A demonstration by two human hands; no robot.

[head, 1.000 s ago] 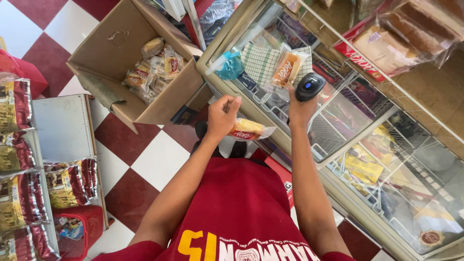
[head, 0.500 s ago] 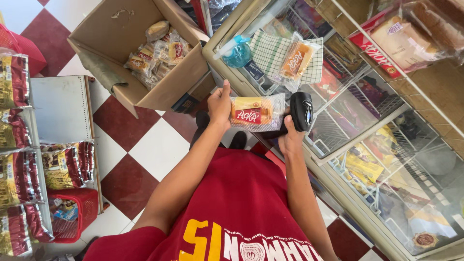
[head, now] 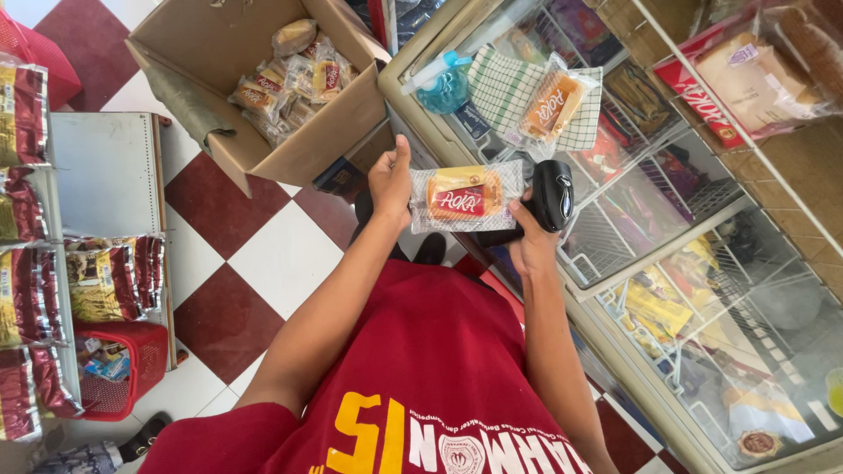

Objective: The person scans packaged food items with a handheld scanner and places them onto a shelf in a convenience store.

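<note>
Clear plastic wraps the snack packet (head: 463, 198), held at mid-frame by the left hand (head: 391, 178), whose fingers grip its left end. The right hand (head: 529, 246) is closed around a black handheld scanner (head: 551, 195), its head touching the packet's right end.

To do this well, I'd judge the packet should be kept flat and taut so the wrapper does not crinkle, with the scanner drawn slightly off so its window faces the printed side squarely.

Room is tight on the right: the glass-topped freezer (head: 702, 290) runs down that side of the frame, its edge just beside the right forearm, with a checked cloth (head: 502, 83) and another packet (head: 549, 104) lying on the glass. To the upper left, the open cardboard box (head: 290, 149) of packets sits on the checked floor (head: 263, 254), which gives open space for the left elbow.
</note>
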